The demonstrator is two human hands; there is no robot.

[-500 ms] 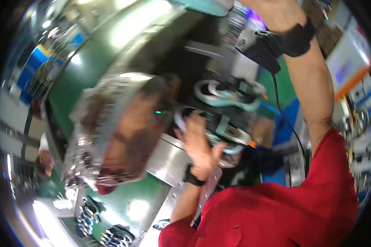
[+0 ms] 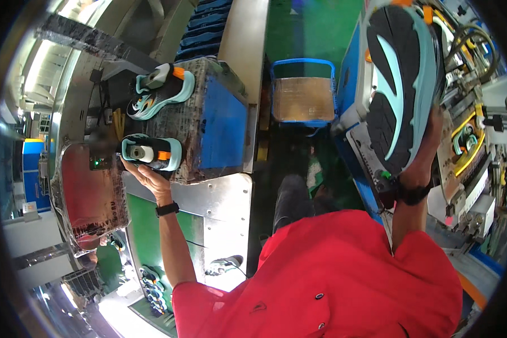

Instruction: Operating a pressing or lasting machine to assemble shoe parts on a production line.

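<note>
My left hand (image 2: 149,181) is closed on the near side of a black and pale teal sneaker (image 2: 166,152) with an orange tab. A pale block fills that sneaker's opening. It sits by the edge of a worn block-like stand (image 2: 200,121), just in front of a matching sneaker (image 2: 172,98). My right hand (image 2: 425,158) is raised at the right, holding up another sneaker (image 2: 397,84), its black and teal sole turned toward me. That sneaker hides most of the right fingers. A dark strap with a small device circles the right wrist.
A red panel under clear plastic (image 2: 93,191) stands left of my left hand. Ahead is a blue-framed cart (image 2: 304,96). Machinery with yellow hoses (image 2: 470,141) lines the right side. Several sneakers (image 2: 152,287) are at the lower left, and another (image 2: 224,266) lies near my left arm.
The view has turned and is sharper. My right hand has come from the top edge to the right side, with its sneaker now sole-out. My left hand remains at a sneaker on the stand.
</note>
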